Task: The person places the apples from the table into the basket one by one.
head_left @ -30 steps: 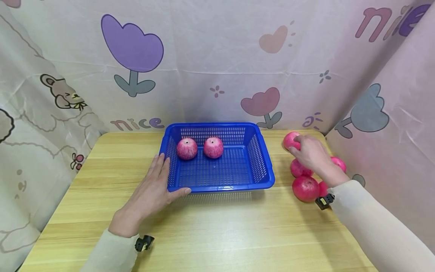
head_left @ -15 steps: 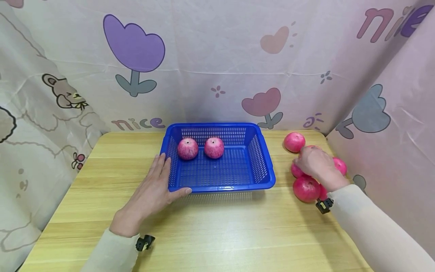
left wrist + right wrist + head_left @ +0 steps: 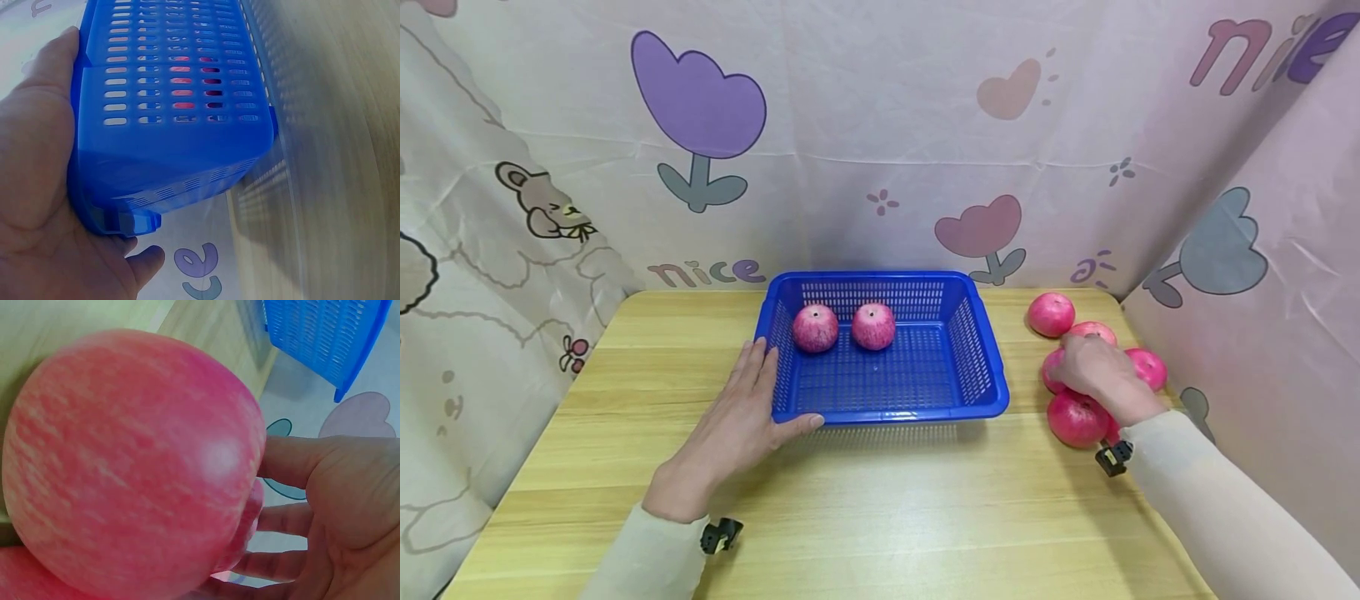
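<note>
In the head view, a blue perforated basket [image 3: 880,415] holds two pink-red apples, a left apple [image 3: 816,328] and a right apple [image 3: 873,326]. My left hand [image 3: 730,425] rests on the basket's near left corner, its fingers straight along the left side and the thumb along the front rim. On the right, my right hand [image 3: 1093,367] has its thumb and fingers around an apple [image 3: 1053,372] within a cluster, partly hidden by the hand. The right wrist view shows a big apple [image 3: 134,462] in front of the fingers, and the gripped apple [image 3: 247,531] mostly behind it.
Around the right hand lie a back apple [image 3: 1051,315], another apple [image 3: 1093,332], a right-hand apple [image 3: 1147,368] and a front apple [image 3: 1077,419]. A further one is mostly hidden by the wrist. A printed curtain [image 3: 850,167] borders the wooden table [image 3: 880,517].
My right hand has left the back apple and come nearer and slightly right, onto another apple in the cluster. The left hand and basket stay in place.
</note>
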A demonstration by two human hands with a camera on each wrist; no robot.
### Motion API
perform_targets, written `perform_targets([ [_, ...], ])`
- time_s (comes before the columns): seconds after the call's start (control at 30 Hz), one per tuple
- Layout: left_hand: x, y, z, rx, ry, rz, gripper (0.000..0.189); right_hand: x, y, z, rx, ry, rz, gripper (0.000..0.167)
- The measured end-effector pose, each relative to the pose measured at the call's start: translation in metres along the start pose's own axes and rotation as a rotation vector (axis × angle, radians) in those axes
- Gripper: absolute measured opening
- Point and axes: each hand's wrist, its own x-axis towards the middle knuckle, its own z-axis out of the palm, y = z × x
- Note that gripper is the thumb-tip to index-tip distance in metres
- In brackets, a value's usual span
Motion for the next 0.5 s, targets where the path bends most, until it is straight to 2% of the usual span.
perform_targets([
  [0.2, -0.001, 0.000, 0.000, 0.000, 0.009, 0.007, 0.134, 0.003, -0.001, 0.003, -0.048, 0.033, -0.096, 0.066],
  [0.33, -0.002, 0.001, 0.000, -0.004, 0.010, 0.008, 0.133, 0.007, -0.005, 0.006, -0.057, 0.041, -0.096, 0.081],
  [0.5, -0.002, 0.001, -0.001, -0.009, 0.009, 0.010, 0.135, 0.011, -0.011, 0.010, -0.056, 0.058, -0.074, 0.081],
])
